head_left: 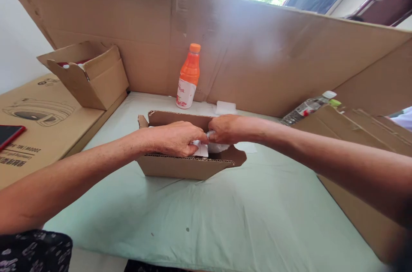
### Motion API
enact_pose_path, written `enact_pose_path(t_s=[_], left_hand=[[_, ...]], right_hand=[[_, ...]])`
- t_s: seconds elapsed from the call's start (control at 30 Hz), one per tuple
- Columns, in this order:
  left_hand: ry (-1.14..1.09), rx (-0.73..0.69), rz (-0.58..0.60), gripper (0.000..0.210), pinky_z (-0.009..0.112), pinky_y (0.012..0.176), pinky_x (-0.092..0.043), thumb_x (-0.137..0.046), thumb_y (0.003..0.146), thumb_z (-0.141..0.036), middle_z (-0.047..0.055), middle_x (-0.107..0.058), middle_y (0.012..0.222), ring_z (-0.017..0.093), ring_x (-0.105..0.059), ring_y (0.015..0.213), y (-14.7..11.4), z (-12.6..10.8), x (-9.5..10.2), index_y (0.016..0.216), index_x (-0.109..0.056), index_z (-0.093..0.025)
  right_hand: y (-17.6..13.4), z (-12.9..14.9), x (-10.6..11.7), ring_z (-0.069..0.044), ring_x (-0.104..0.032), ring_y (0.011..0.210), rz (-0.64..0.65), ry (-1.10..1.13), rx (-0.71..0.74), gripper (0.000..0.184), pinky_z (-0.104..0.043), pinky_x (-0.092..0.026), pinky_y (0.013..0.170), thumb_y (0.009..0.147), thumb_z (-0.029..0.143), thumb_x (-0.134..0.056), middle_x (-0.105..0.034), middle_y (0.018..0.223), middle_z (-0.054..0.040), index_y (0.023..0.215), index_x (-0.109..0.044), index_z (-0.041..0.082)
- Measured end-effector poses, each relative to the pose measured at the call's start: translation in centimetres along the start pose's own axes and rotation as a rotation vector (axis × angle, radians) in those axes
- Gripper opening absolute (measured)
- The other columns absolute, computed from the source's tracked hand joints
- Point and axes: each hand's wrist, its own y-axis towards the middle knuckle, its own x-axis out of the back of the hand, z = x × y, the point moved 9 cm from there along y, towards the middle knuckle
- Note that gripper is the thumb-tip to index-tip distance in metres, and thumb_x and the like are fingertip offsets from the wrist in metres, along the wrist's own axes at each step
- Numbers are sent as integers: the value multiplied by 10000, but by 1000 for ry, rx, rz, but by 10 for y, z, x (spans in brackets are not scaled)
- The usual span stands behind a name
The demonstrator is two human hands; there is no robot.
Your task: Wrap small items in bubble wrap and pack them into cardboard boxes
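Note:
An open cardboard box [180, 170] stands on the pale green cloth in front of me, and both my hands reach into its top. My left hand [178, 138] is closed, with thumb and index finger on a small white packet [201, 149] at the middle of the box. Beside it, my right hand [224, 128] is curled, its fingertips pinching a crumpled, translucent white plastic bag [219, 147]. The two hands almost meet. My hands and the box walls hide most of what lies inside.
An orange drink bottle [187, 79] stands behind the box, near a white pad [225, 107]. Another open carton [106, 77] is on a large flat box [35, 113] at left, with a red-edged phone [9, 135]. Clear bottles [304, 109] poke from a right-hand carton [325, 130]. Tall cardboard [270, 57] walls the back.

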Motion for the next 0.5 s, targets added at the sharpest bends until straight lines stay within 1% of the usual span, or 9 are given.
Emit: enact_pose_path(t_s=[0.07,0.1,0.17,0.23,0.27,0.33,0.4,0.43,0.5], left_hand=[[-7,2,13,376,307,842,-486,-523,818,-128,32,-773,1054,232,-702,975,0,2,-1,1084,-753,-260],[-16,1,12,368,305,839,-484,-527,820,-133,32,-774,1046,230,-703,966,0,2,-1,1079,-757,-259],[-27,-1,6,360,300,815,-480,-537,818,-138,31,-776,1031,225,-702,935,1,4,-1,1073,-761,-258],[-25,14,14,357,292,758,-472,-531,817,-134,23,-778,992,213,-698,871,3,6,0,1056,-765,-258],[-21,27,26,358,287,724,-466,-521,817,-130,15,-778,964,202,-693,832,4,6,1,1043,-767,-258],[4,52,22,352,277,684,-458,-504,829,-131,-2,-778,928,184,-686,782,3,5,9,1024,-769,-255],[54,70,-101,323,276,696,-472,-498,865,-162,-7,-774,927,177,-688,790,-9,-2,27,1017,-769,-251],[83,78,-218,306,283,726,-489,-499,890,-188,-5,-771,948,182,-692,823,-21,-7,39,1025,-766,-254],[132,120,-550,269,317,821,-521,-522,927,-229,0,-756,1024,199,-694,916,-63,-17,61,1059,-752,-273]], right_hand=[[-15,3,-12,-160,-583,506,183,-68,-61,150,-274,-384,489,776,332,-705,-656,579,-22,739,-696,187],[-22,3,-11,-179,-621,564,190,-98,-91,152,-271,-386,492,787,335,-703,-696,656,-34,835,-712,192],[-31,2,-3,-214,-676,695,89,-181,-127,204,-267,-395,521,796,305,-699,-738,790,-59,968,-716,196],[-33,7,-6,-230,-694,756,27,-321,-107,140,-271,-394,553,802,227,-670,-750,846,-86,922,-730,185],[-31,11,-14,-234,-698,764,30,-387,-77,109,-277,-393,567,804,184,-648,-753,854,-100,868,-736,178],[-22,18,-29,-240,-701,765,51,-460,-26,137,-292,-391,584,805,121,-614,-755,852,-121,803,-742,169],[-15,19,-34,-241,-698,751,53,-427,-25,165,-300,-395,591,821,112,-593,-751,821,-126,812,-750,161],[-15,17,-32,-238,-692,732,52,-382,-49,178,-302,-397,592,841,126,-579,-746,793,-123,819,-753,157],[-27,8,-21,-225,-679,707,21,-261,-75,197,-302,-412,600,877,184,-566,-743,782,-107,842,-758,158]])
